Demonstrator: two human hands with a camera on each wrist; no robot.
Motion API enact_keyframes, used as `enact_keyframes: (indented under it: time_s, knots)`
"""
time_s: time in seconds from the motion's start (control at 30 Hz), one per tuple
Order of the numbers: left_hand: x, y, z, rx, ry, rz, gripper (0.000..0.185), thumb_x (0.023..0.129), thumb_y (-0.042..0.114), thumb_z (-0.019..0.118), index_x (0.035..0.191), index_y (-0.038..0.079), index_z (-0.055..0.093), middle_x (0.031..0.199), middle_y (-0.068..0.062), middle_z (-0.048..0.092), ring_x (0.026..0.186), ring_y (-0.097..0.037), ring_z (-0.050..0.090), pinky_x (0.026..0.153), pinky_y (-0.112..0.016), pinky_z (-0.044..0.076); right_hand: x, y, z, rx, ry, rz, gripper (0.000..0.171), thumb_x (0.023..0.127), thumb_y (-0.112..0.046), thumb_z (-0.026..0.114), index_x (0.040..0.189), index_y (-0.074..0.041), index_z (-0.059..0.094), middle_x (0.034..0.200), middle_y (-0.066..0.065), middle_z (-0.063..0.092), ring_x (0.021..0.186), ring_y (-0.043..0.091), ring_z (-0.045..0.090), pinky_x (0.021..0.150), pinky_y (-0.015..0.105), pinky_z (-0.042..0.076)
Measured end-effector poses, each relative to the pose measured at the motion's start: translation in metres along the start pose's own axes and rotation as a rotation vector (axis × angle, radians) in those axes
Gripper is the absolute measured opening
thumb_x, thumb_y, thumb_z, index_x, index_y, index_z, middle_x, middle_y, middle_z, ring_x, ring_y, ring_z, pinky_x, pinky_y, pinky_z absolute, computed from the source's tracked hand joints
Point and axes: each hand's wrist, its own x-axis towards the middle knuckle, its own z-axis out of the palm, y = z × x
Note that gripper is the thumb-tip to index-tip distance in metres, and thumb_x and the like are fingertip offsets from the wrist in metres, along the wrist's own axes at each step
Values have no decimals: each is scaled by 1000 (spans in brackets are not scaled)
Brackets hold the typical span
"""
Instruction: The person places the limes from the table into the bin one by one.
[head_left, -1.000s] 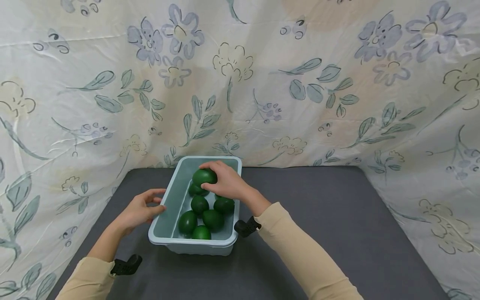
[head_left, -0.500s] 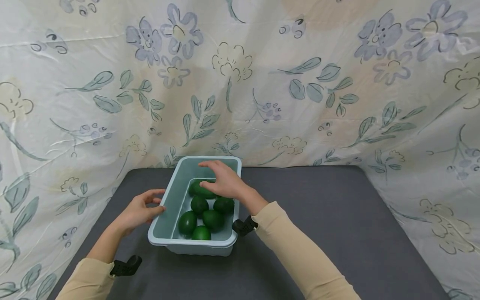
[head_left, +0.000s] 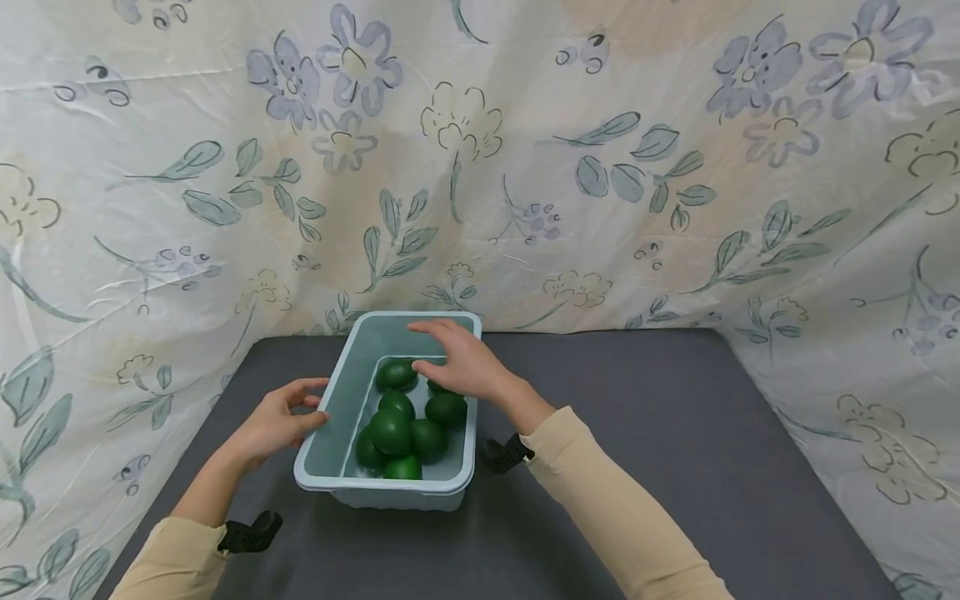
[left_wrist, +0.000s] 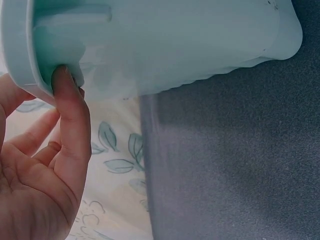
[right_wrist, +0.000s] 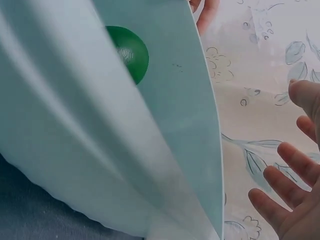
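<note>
A pale blue-green plastic bin (head_left: pixel 321 450) holds several smooth, dark green avocados (head_left: pixel 391 431). One of them sits on top of others near the bin's close end. My left hand (head_left: pixel 279 423) pinches the bin's left rim; in the left wrist view its thumb (left_wrist: pixel 70 100) tucks under the lip. Over the far right part of the bin, my right hand (head_left: pixel 468 360) hovers with fingers spread and nothing in them, hiding part of an avocado below. The right wrist view shows the same hand (right_wrist: pixel 295 185) apart from the bin wall, with one avocado (right_wrist: pixel 131 54) visible inside.
A dark grey table (head_left: pixel 637 467) carries the bin, left of centre. Behind and at both sides hangs a floral cloth (head_left: pixel 525 167). Black wrist straps (head_left: pixel 251 532) sit at both cuffs.
My right hand let go of the avocado it held and moved slightly right, fingers spread. An avocado now lies on top of the near ones. My left hand has stayed at the rim.
</note>
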Motion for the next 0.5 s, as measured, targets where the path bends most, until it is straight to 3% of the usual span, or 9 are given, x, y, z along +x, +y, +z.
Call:
enact_keyframes:
  time_s: [0.33,0.5]
  knots:
    - [0,0,-1,34,0,20,61,88,15,60,141,6,30,117,-22,47,84,-22,58,62,-35,51,-20,3,-16,20,119,-44,35,91,-25,58,125,-18,54,124,-3,55,110,15,54,89,30,44]
    - [0,1,-1,108,9,44,58,89,17,59,140,5,32,117,-22,48,86,-22,58,64,-35,50,-38,14,-26,-1,178,-69,26,91,-22,58,116,-17,59,113,-1,60,101,17,58,81,31,47]
